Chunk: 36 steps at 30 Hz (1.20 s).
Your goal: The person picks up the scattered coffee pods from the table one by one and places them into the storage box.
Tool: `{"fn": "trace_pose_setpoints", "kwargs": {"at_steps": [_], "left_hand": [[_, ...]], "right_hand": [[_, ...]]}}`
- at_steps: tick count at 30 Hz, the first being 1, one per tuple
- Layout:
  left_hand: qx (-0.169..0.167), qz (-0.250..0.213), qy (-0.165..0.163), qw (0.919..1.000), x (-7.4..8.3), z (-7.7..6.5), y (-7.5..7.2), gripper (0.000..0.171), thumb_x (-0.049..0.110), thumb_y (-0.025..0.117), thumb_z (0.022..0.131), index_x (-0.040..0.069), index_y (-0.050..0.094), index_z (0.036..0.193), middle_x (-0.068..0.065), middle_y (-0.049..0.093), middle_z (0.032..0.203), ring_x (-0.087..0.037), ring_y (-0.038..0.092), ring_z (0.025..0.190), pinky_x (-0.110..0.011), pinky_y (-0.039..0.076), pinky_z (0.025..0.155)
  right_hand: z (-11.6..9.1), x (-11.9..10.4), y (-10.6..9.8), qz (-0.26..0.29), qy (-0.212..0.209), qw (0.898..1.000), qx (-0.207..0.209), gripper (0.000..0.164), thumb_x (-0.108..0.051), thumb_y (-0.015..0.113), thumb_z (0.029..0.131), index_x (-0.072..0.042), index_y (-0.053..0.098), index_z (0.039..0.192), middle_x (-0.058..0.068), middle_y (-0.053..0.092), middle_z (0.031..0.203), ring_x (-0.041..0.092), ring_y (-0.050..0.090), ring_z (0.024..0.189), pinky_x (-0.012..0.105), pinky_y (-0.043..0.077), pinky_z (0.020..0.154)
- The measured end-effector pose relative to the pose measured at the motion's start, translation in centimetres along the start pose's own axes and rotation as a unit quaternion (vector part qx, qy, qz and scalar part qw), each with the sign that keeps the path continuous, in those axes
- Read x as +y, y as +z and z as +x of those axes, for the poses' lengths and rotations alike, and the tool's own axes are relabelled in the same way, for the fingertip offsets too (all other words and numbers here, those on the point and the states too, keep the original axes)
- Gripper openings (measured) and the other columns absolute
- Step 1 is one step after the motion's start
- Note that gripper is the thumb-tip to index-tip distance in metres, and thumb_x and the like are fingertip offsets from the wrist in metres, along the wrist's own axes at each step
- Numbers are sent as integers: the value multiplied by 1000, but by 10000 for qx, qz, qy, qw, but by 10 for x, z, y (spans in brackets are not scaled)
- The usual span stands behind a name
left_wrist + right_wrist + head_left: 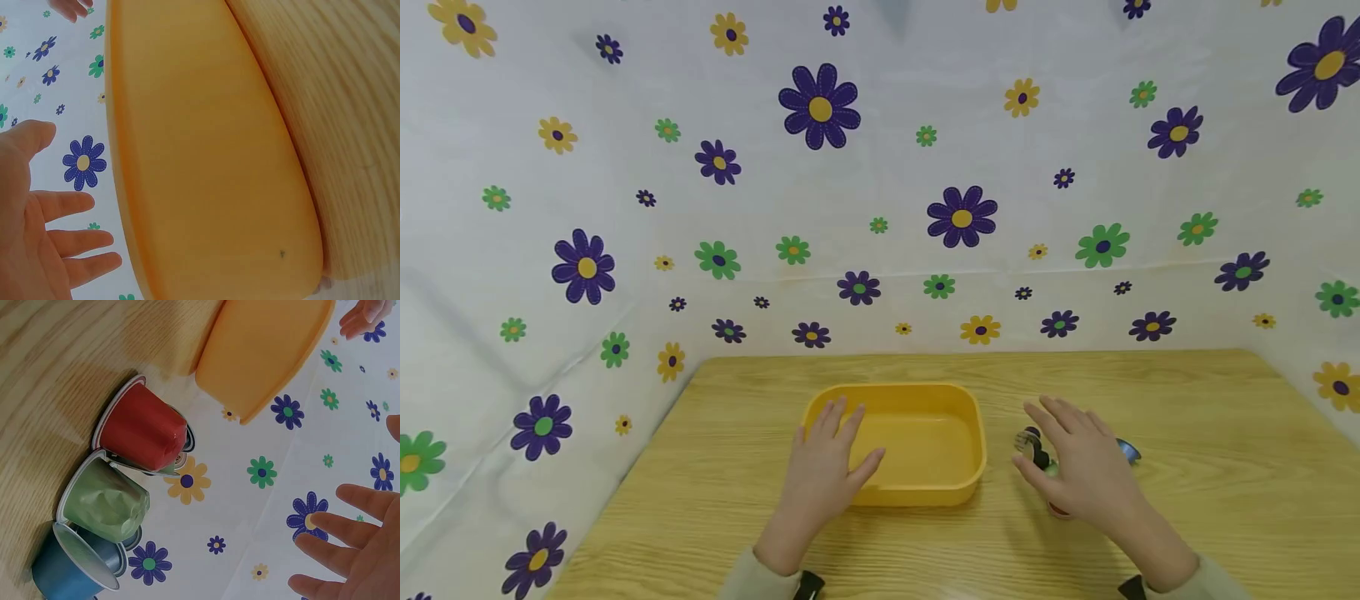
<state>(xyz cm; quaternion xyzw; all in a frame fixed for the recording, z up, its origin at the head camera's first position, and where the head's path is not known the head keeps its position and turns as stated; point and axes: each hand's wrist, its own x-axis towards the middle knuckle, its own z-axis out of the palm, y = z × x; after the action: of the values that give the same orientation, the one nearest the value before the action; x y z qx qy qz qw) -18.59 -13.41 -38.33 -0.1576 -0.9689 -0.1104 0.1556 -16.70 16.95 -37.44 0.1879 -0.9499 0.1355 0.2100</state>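
Observation:
A shallow yellow bin (917, 497) stands on the table with nothing visible inside. My left hand (823, 471) hovers over its left side, fingers spread and holding nothing. To the right of the bin, my right hand (1086, 471) is held above a cluster of coffee capsules, its fingers extended and no capsule in its grasp. In the right wrist view I make out a red capsule (140, 428), a dented green capsule (103, 500) and a blue capsule (65, 565) lying close together. Darker capsules are partly hidden behind them. In the head view, my right hand covers most of the cluster.
The wood-grain table (737, 450) extends on both sides of the bin. A white cloth (880, 167) printed with purple, green and yellow flowers hangs behind the table and along its sides.

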Motion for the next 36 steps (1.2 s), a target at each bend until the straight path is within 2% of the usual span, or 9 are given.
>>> {"fn": "trace_pose_setpoints", "kwargs": {"at_steps": [6,15,23,36], "left_hand": [[61,49,140,9999,-1,0,0,60,50,48,86,9,46,129,-15,39,133,-30,35,122,-59,29,89],[351,181,418,9983,-4,-3,0,50,43,52,85,6,57,118,-11,56,115,-27,53,103,-52,39,83],[664,167,682,9953,-10,-4,3,44,37,59,82,3,62,109,-12,61,107,-27,56,97,-47,44,78],[890,186,629,9939,-21,-12,1,44,34,63,80,1,62,108,-14,61,104,-28,58,92,-45,46,74]], "right_hand": [[0,1,1,-12,-116,9998,144,57,-41,62,79,-4,53,121,18,51,120,36,46,108,57,32,87],[-1,2,2,71,-138,9995,288,50,-37,66,76,-1,59,111,17,58,108,35,53,98,51,41,80],[-3,3,2,96,-133,9993,348,48,-38,65,77,-1,60,108,16,60,104,33,55,95,49,43,78],[-10,6,1,71,22,9995,316,46,-36,66,76,-3,60,108,15,60,103,33,55,95,49,44,76]]}}
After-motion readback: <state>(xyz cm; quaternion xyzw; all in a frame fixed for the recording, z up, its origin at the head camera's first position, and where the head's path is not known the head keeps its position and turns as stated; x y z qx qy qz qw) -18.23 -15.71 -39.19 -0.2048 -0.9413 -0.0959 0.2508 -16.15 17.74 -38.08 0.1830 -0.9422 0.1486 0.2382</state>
